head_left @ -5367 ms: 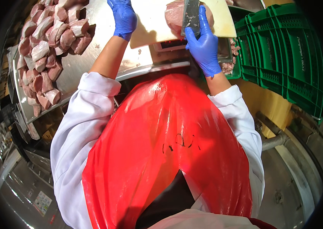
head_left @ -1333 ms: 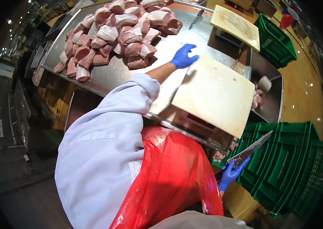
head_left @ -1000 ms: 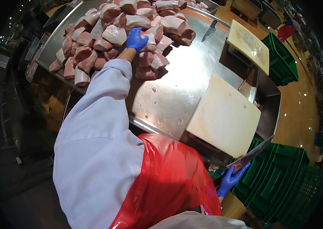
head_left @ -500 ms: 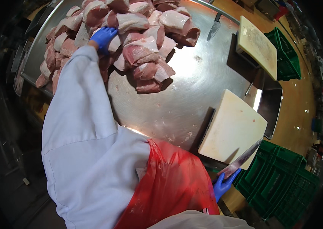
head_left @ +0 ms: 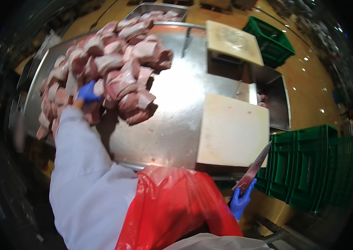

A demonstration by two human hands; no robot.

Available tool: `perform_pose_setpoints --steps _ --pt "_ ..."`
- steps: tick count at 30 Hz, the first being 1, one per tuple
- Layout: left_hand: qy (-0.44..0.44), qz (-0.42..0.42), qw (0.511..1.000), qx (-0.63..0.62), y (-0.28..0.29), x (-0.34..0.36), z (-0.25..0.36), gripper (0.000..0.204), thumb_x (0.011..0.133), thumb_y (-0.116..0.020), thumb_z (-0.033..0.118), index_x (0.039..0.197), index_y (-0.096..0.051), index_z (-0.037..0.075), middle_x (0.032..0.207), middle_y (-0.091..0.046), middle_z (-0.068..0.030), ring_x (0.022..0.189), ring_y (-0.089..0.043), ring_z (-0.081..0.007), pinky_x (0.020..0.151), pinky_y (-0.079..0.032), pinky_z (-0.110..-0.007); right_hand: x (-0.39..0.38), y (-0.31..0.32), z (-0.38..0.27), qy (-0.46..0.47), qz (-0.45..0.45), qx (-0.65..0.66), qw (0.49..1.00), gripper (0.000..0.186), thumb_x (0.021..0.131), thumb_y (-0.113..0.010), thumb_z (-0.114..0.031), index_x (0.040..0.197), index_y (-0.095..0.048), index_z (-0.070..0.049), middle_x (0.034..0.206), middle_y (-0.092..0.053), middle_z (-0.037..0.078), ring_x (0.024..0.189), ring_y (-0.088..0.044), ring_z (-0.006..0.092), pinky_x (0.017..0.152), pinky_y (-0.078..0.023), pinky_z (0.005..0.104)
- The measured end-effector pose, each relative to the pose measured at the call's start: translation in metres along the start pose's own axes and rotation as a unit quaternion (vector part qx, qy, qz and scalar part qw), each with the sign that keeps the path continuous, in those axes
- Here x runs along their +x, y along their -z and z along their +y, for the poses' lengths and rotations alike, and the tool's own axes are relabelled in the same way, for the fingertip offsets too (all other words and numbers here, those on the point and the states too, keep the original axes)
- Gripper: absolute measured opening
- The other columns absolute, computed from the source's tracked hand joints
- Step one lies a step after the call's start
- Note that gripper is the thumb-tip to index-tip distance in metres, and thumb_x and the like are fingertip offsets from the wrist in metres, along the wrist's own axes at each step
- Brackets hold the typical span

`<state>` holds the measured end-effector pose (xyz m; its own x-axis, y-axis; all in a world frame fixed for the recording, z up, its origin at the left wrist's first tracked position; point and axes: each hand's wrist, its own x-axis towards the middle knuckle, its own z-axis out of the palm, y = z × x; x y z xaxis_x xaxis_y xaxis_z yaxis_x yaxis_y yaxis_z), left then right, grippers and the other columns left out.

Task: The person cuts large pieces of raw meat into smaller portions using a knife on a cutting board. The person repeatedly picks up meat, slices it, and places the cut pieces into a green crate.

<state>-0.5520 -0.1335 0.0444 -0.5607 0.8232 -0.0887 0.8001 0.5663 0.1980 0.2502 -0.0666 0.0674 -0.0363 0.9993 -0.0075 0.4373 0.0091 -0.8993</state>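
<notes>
A heap of raw pink meat chunks with pale fat covers the left part of a steel table. My left hand, in a blue glove, is closed on a piece of meat at the near side of the heap. Its fingertips are partly hidden. At the lower right, my gloved right hand grips a long knife. The blade slants up and to the right, over the near right corner of a white cutting board.
A second cutting board lies farther off. A dark-handled knife rests near the table's far edge. Beyond the boards is a steel bin. Green crates stand at the right, another green crate behind. A meat-filled tray is at the back.
The view has swung, so the heap and boards sit farther left and more of the far side shows. My left hand stays at the heap; my right hand still holds the knife, now more upright.
</notes>
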Motion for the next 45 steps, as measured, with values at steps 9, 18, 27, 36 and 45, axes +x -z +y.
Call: perform_pose_setpoints --steps 9,18,27,36,45 --pt "-0.327 -0.074 0.939 -0.071 0.031 -0.114 0.358 0.074 0.059 -0.086 0.051 0.113 -0.066 0.005 0.105 -0.070 -0.0214 0.098 -0.069 -0.0392 0.088 -0.054 -0.046 0.065 0.046 0.023 0.049 -0.001 0.036 0.998 0.075 0.101 -0.058 -0.005 0.164 -0.019 -0.015 0.084 -0.065 0.006 0.058 -0.051 0.0075 0.051 -0.045 0.0259" --pt "-0.474 -0.106 0.874 0.008 -0.068 -0.112 0.624 0.107 0.058 -0.086 0.066 0.141 -0.050 0.007 0.121 -0.065 -0.0245 0.110 -0.065 -0.0408 0.095 -0.052 -0.047 0.072 0.105 0.049 0.123 -0.007 0.028 0.992 0.079 0.097 -0.060 0.001 0.164 -0.020 -0.014 0.077 -0.064 0.004 0.054 -0.051 0.0074 0.051 -0.046 0.0254" --pt "-0.436 0.053 0.828 -0.350 0.011 -0.011 0.546 0.106 0.093 -0.062 0.063 0.163 -0.006 0.005 0.169 -0.012 -0.0198 0.156 -0.012 -0.0333 0.125 -0.015 -0.045 0.061 0.140 0.108 0.008 0.005 0.146 0.989 0.064 0.096 -0.064 0.001 0.153 -0.036 0.001 0.090 -0.068 0.008 0.058 -0.057 0.0084 0.051 -0.046 0.0243" --pt "-0.373 0.094 0.861 -0.333 -0.021 -0.002 0.513 0.078 0.106 -0.044 0.052 0.161 -0.018 0.003 0.164 -0.022 -0.0187 0.152 -0.020 -0.0290 0.123 -0.020 -0.039 0.106 0.113 0.075 0.108 -0.037 0.124 0.986 0.051 0.093 -0.070 -0.004 0.138 -0.046 0.003 0.086 -0.068 0.005 0.060 -0.061 0.0084 0.053 -0.050 0.0248" --pt "-0.287 0.204 0.863 -0.362 -0.053 -0.035 0.477 0.062 0.105 -0.048 0.039 0.150 -0.030 0.001 0.150 -0.034 -0.0181 0.138 -0.032 -0.0272 0.115 -0.028 -0.038 0.131 0.023 0.008 0.289 -0.162 -0.063 0.942 0.075 0.094 -0.064 -0.016 0.161 -0.030 -0.022 0.084 -0.071 0.019 0.058 -0.066 0.0294 0.059 -0.055 0.0399"
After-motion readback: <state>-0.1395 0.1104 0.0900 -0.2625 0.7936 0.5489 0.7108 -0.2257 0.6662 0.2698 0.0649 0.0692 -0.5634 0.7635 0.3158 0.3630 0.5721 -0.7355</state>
